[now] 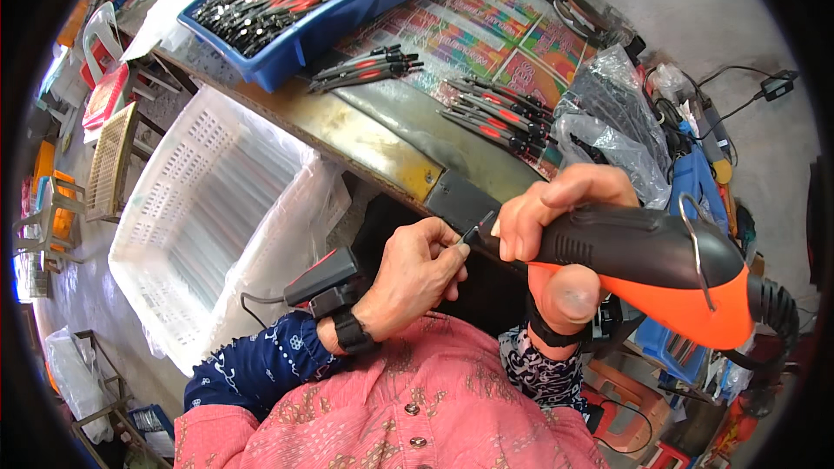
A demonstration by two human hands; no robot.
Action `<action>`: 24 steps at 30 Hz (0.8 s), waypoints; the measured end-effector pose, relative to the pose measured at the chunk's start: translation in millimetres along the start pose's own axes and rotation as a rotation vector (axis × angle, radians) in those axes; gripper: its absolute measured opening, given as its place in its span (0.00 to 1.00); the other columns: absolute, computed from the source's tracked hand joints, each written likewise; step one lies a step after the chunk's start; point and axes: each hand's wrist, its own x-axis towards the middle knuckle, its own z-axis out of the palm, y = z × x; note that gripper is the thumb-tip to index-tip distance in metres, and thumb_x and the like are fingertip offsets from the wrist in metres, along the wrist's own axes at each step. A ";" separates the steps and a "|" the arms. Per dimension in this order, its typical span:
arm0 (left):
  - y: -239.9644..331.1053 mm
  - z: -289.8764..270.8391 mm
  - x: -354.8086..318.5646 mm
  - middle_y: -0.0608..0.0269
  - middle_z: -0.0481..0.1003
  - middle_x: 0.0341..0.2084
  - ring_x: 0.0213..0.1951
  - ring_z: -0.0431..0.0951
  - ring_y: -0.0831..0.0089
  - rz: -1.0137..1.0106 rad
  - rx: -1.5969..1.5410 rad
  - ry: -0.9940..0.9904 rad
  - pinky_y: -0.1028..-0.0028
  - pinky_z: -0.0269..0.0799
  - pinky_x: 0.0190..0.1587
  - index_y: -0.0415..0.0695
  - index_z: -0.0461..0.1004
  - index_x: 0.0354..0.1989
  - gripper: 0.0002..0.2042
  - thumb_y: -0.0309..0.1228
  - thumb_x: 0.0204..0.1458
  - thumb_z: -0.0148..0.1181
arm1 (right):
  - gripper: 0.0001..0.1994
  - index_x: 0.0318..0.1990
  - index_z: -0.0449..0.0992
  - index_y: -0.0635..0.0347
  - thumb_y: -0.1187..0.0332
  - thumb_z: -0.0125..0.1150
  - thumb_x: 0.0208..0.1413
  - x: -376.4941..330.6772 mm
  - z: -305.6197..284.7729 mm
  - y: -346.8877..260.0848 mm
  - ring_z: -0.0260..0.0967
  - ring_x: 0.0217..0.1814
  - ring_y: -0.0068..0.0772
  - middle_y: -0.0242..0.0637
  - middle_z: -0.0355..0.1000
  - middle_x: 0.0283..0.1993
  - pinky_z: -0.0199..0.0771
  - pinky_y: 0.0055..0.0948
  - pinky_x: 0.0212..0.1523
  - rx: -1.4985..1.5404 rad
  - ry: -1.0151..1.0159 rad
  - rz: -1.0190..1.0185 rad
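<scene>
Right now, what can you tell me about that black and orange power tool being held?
The power tool is a chunky handheld device with a black ribbed body of plastic-looking material and a bright orange rear end. A thin metal wire hook curves over its back, and a black corrugated cable sleeve leaves the orange end toward the right. It lies roughly level, its narrow tip pointing left. The right hand grips its front part, thumb underneath. The left hand pinches a small dark piece right at the tip.
</scene>
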 end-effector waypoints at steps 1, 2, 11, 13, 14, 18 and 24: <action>1.6 -0.5 -2.1 0.62 0.72 0.16 0.15 0.71 0.80 0.008 0.018 0.010 0.79 0.65 0.17 0.33 0.68 0.32 0.06 0.24 0.50 0.55 | 0.39 0.40 0.61 0.63 0.38 0.68 0.33 -2.7 -1.2 -2.0 0.62 0.17 0.27 0.32 0.62 0.18 0.66 0.28 0.22 -0.008 0.058 -0.014; 3.3 -1.9 -3.6 0.61 0.72 0.16 0.15 0.71 0.80 0.015 0.035 0.022 0.79 0.65 0.17 0.33 0.68 0.32 0.07 0.24 0.50 0.55 | 0.39 0.40 0.61 0.62 0.36 0.66 0.33 -4.1 -3.3 -3.6 0.62 0.17 0.27 0.32 0.62 0.18 0.66 0.29 0.22 -0.003 0.092 -0.042; 43.2 -54.7 40.9 0.54 0.73 0.20 0.22 0.74 0.68 0.685 0.618 0.389 0.72 0.69 0.26 0.36 0.70 0.32 0.08 0.21 0.42 0.59 | 0.34 0.41 0.62 0.65 0.54 0.77 0.33 -19.8 -30.2 -13.8 0.65 0.23 0.29 0.36 0.66 0.23 0.68 0.31 0.28 0.273 0.091 -0.115; 53.4 -69.6 53.8 0.52 0.72 0.21 0.24 0.74 0.61 0.714 0.741 0.421 0.69 0.68 0.28 0.39 0.69 0.32 0.08 0.22 0.42 0.58 | 0.32 0.40 0.62 0.65 0.56 0.77 0.34 -23.3 -34.9 -11.9 0.65 0.23 0.29 0.36 0.66 0.23 0.68 0.31 0.29 0.270 0.102 -0.095; 57.1 -75.2 61.7 0.52 0.72 0.23 0.26 0.73 0.57 0.806 0.876 0.468 0.67 0.68 0.29 0.40 0.69 0.32 0.07 0.23 0.43 0.58 | 0.32 0.40 0.62 0.65 0.57 0.77 0.34 -24.8 -37.1 -10.8 0.66 0.23 0.29 0.36 0.66 0.23 0.68 0.31 0.29 0.274 0.096 -0.098; 63.2 -89.1 89.3 0.55 0.71 0.25 0.29 0.73 0.55 0.915 1.132 0.558 0.63 0.67 0.31 0.44 0.71 0.33 0.07 0.26 0.44 0.58 | 0.31 0.40 0.63 0.66 0.64 0.78 0.32 -26.5 -48.6 -6.8 0.66 0.25 0.31 0.38 0.68 0.24 0.69 0.33 0.30 0.302 0.077 -0.099; 63.6 -90.2 114.4 0.57 0.69 0.28 0.33 0.71 0.57 1.075 1.361 0.656 0.64 0.67 0.34 0.45 0.73 0.33 0.08 0.24 0.41 0.58 | 0.31 0.39 0.64 0.66 0.69 0.79 0.27 -28.3 -60.7 -5.3 0.67 0.25 0.34 0.40 0.68 0.24 0.70 0.33 0.31 0.345 0.074 -0.076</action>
